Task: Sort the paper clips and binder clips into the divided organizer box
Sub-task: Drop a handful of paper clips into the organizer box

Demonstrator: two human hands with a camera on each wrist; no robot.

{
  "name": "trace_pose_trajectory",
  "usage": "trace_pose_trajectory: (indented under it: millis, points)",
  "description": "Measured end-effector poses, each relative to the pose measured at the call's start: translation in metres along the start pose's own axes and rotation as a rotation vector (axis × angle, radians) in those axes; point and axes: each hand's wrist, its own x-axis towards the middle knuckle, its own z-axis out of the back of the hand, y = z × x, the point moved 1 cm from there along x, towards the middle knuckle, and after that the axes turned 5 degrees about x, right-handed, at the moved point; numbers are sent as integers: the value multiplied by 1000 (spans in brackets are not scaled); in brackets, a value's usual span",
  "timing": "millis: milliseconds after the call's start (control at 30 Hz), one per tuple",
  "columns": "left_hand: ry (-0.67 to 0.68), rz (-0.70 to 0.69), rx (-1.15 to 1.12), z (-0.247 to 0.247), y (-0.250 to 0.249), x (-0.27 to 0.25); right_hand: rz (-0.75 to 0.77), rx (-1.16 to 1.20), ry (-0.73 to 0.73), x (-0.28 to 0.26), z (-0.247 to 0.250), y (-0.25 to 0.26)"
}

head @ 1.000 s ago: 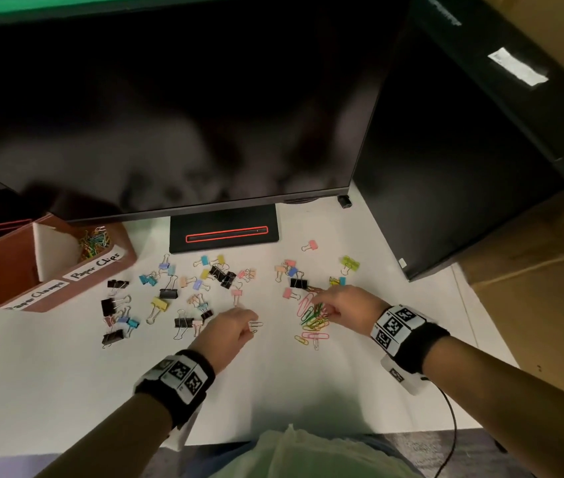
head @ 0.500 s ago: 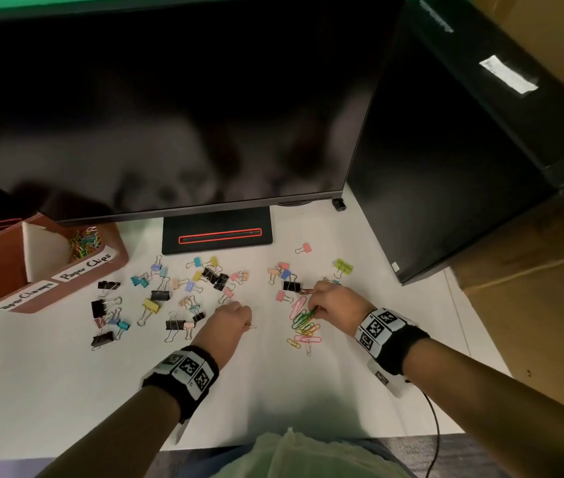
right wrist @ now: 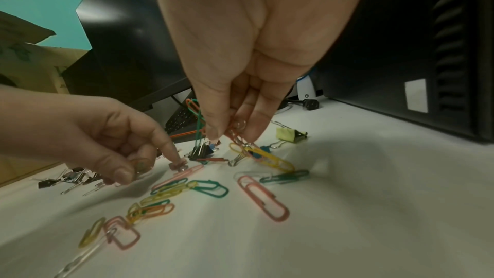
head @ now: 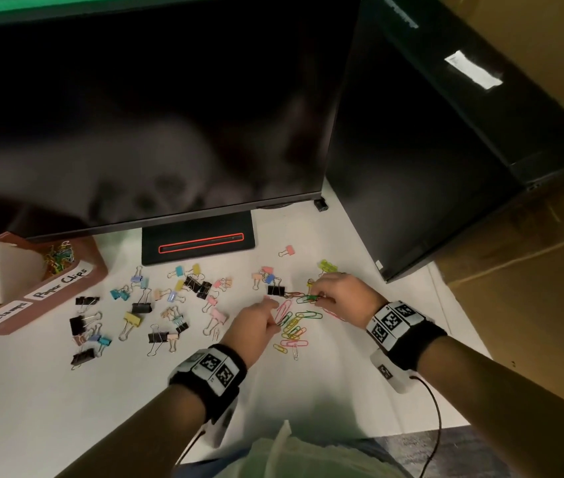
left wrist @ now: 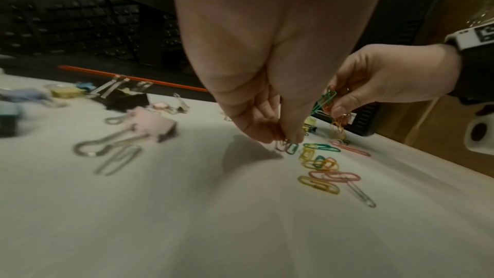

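A loose pile of coloured paper clips (head: 294, 327) lies on the white desk (head: 66, 408). My left hand (head: 273, 320) reaches into the pile's left edge, its fingertips (left wrist: 294, 134) pinching a couple of clips against the desk. My right hand (head: 315, 297) hovers just behind the pile and pinches a bunch of clips (right wrist: 196, 117), green and orange among them. Several black and pastel binder clips (head: 156, 305) are scattered to the left. The brown divided organizer box (head: 94, 270) stands at the far left; its "Paper Clips" compartment (head: 58, 258) holds several clips.
A large dark monitor (head: 153, 115) overhangs the back of the desk, its stand (head: 197, 243) just behind the clips. A black computer tower (head: 411, 167) stands at the right. A pink binder clip (left wrist: 149, 124) lies close to my left hand. The desk's front edge is near my body.
My left hand has moved right, from the middle of the desk to the paper clip pile. My right hand has stayed at the pile and now holds clips raised off the desk.
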Motion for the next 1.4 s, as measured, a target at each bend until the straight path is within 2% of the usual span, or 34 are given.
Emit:
trace_pose_trajectory:
  millis: [167, 433, 700, 800, 933, 1100, 1267, 1400]
  points:
    - [12, 12, 155, -10, -13, 16, -14, 8, 9, -2, 1, 0]
    - [41, -67, 328, -9, 0, 31, -25, 9, 6, 4, 2, 4]
    - [74, -148, 532, -8, 16, 16, 2, 21, -39, 11, -3, 15]
    - [83, -193, 497, -4, 22, 7, 50, 17, -63, 15, -4, 25]
    - [-35, -178, 195, 26, 32, -17, 137, 4, -99, 27, -6, 50]
    - [-237, -67, -36, 103, 74, -65, 217, -7, -138, 56, -7, 104]
    - [-512, 142, 22, 198, 157, -99, 317, 32, -133, 113, -22, 190]
    - [-627, 284, 50, 254, 213, -104, 422, 61, -135, 172, -49, 270]
